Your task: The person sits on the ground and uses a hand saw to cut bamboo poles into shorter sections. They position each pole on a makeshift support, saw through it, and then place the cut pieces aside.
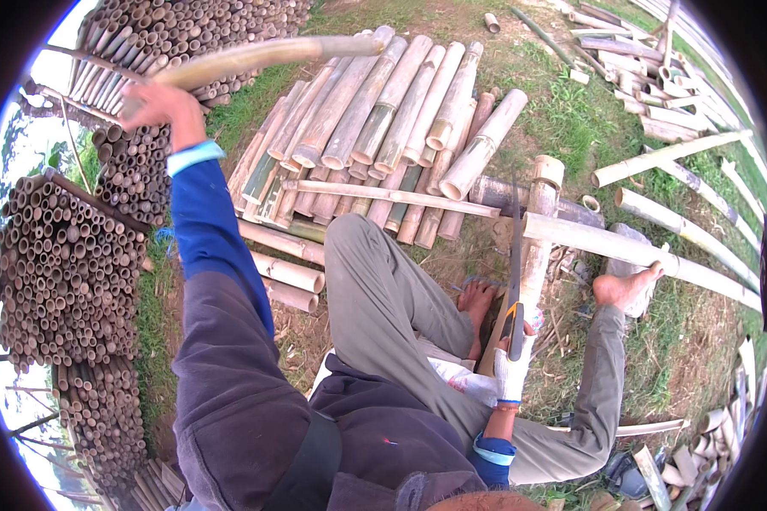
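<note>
My left hand (162,109), bare, is raised at the far left with its fingers around the end of a bamboo tube (273,60). The tube slants up to the right, its far end over the stacked bamboo tubes (383,106). In my right hand (511,368), in a white glove, is the black and orange handle of a handsaw (515,255). The saw's blade points away from me, just left of the cut end of a long bamboo pole (639,247). That pole lies across a thick bamboo support (535,230), under my right foot (629,285).
A thin bamboo strip (392,194) lies across the near end of the stack. Tall piles of bamboo tubes (64,264) stand at the left. Loose poles (669,157) and a heap of offcuts (631,64) lie to the right. A stone (639,294) sits by my right foot.
</note>
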A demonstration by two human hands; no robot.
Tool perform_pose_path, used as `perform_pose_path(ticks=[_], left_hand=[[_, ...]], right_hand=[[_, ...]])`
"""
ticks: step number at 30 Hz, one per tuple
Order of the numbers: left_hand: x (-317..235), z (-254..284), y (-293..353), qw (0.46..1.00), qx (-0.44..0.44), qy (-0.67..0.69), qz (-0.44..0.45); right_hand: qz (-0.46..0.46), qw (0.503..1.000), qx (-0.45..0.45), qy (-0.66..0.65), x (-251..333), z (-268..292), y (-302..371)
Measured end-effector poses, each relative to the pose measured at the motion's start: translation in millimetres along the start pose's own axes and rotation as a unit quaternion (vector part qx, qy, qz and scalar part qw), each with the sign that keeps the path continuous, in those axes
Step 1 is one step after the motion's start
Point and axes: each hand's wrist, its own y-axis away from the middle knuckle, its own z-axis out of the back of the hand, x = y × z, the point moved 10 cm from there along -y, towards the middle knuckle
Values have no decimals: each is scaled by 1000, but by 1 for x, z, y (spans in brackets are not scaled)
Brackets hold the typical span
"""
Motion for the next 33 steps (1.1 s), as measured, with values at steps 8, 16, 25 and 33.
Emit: perform_pose_path(ticks=[8, 16, 25, 33], left_hand=[[164, 235, 100, 925, 53, -212, 313], [133, 256, 145, 843, 208, -374, 327], [139, 309, 219, 739, 265, -310, 537], [96, 333, 209, 776, 206, -293, 520]], right_hand=[[-26, 999, -25, -37, -18, 13, 3], [-18, 1000, -21, -3, -8, 10, 5], [14, 1000, -12, -3, 4, 10, 1], [-5, 999, -33, -26, -5, 16, 4]])
